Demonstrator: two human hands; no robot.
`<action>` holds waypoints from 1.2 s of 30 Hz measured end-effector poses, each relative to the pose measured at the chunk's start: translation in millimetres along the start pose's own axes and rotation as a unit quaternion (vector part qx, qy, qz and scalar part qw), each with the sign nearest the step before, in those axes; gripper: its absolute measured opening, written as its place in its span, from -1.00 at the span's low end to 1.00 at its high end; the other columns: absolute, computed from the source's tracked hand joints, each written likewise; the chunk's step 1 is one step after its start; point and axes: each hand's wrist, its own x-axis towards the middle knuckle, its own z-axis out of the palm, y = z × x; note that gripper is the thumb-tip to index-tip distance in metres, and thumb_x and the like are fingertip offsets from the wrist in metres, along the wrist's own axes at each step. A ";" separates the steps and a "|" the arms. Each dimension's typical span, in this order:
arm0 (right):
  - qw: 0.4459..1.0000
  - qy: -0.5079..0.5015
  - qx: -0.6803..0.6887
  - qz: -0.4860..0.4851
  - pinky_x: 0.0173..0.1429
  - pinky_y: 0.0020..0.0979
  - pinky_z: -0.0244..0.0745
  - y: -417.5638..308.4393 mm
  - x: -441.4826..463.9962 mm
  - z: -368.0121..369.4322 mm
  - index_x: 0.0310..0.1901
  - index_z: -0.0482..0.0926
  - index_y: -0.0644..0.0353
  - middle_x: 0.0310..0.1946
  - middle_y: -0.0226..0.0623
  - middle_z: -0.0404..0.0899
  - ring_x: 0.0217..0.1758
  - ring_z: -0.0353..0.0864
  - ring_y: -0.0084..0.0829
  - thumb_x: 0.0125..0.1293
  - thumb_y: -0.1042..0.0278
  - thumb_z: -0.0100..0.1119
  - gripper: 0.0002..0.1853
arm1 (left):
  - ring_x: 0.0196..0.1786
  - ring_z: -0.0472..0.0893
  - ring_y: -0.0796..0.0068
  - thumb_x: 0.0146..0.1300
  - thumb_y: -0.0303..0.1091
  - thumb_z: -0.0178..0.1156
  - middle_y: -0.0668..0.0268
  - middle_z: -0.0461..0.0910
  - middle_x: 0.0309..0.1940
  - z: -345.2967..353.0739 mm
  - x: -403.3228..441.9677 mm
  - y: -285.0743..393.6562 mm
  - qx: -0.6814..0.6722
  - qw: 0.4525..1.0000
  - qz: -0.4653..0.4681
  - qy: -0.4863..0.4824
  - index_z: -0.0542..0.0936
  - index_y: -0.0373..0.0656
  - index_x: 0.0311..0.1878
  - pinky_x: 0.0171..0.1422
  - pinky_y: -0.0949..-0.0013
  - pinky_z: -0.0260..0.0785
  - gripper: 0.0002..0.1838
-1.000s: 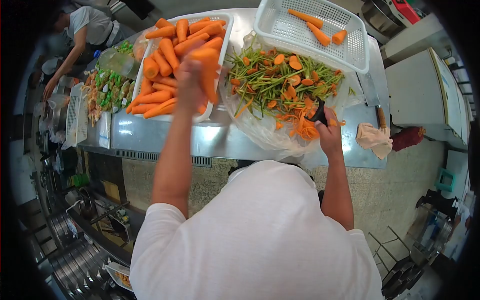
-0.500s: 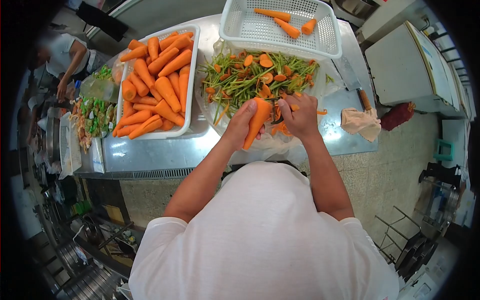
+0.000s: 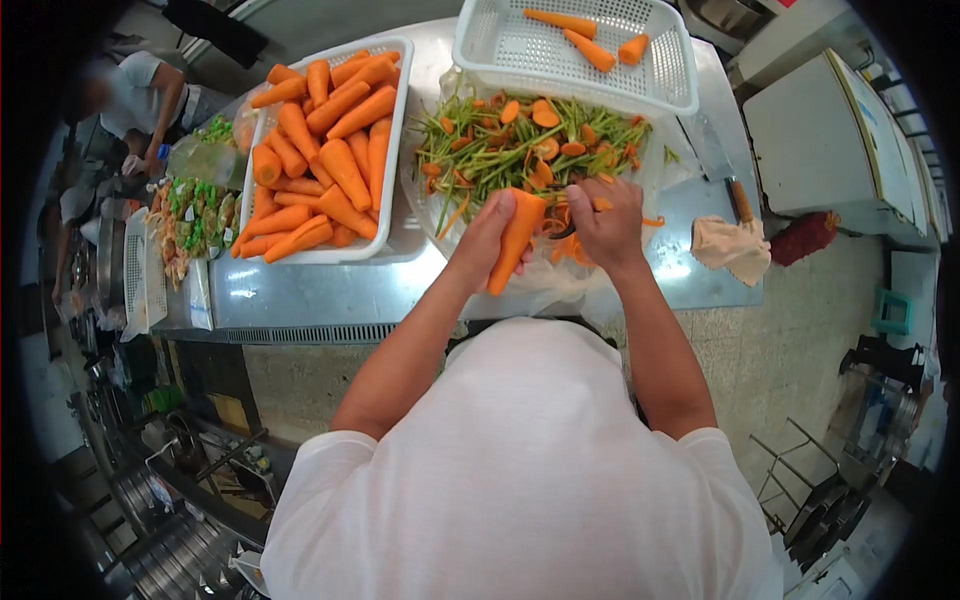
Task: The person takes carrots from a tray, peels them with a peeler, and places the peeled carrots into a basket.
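Observation:
My left hand [image 3: 484, 243] is wrapped round a thick carrot [image 3: 517, 238], which tilts with its narrow end toward me. Close to the carrot's right side, my right hand [image 3: 612, 225] is closed on a dark peeler [image 3: 563, 224], mostly hidden by the fingers. Orange peelings [image 3: 572, 251] lie under the hands. Beyond them, green stems [image 3: 480, 150] and carrot slices [image 3: 546, 148] are heaped on clear plastic. A white basket [image 3: 402, 130] full of carrots stands to the left. Several carrots lie in another white basket [image 3: 690, 85] at the back.
A cleaver [image 3: 707, 147] and a cloth [image 3: 731, 249] lie on the metal table [image 3: 350, 290] at the right. Packed greens [image 3: 195, 215] and a bottle [image 3: 205, 165] are at the left. A person [image 3: 146, 95] works beyond them. A dark red sack [image 3: 805, 238] is past the right edge.
From the left basket, my left hand has brought a carrot to the middle. My right hand has moved left to it with the peeler. The view has shifted.

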 end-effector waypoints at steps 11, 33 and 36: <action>0.991 0.049 0.002 -0.125 -0.10 -0.18 0.25 4.6 15.1 16.6 -0.52 0.63 0.02 -0.62 -0.40 0.49 -0.39 0.49 -0.24 0.35 0.07 0.22 -0.68 | -0.56 0.53 0.56 0.53 0.23 -0.06 0.28 0.53 -0.26 2.8 0.9 1.2 0.074 0.997 0.023 -0.025 0.31 -0.01 0.13 -0.60 0.50 0.42 -0.51; 0.999 0.045 0.016 -0.004 -0.04 -0.17 0.27 12.3 10.5 9.1 -0.42 0.71 0.03 -0.52 -0.35 0.60 -0.32 0.55 -0.20 0.48 -0.01 0.04 -0.58 | -0.60 0.52 0.57 0.47 0.34 -0.07 0.28 0.54 -0.35 -2.4 7.8 -6.6 -0.023 0.999 0.010 -0.021 0.35 -0.02 0.18 -0.62 0.55 0.39 -0.40; 0.997 0.001 0.001 -0.084 -0.02 -0.16 0.27 8.3 11.5 7.1 -0.38 0.73 0.04 -0.48 -0.34 0.65 -0.30 0.57 -0.21 0.50 -0.04 0.02 -0.56 | -0.61 0.52 0.59 0.44 0.40 -0.10 0.30 0.52 -0.38 -8.9 13.7 -8.2 -0.018 0.996 -0.057 -0.062 0.35 -0.03 0.18 -0.64 0.58 0.37 -0.34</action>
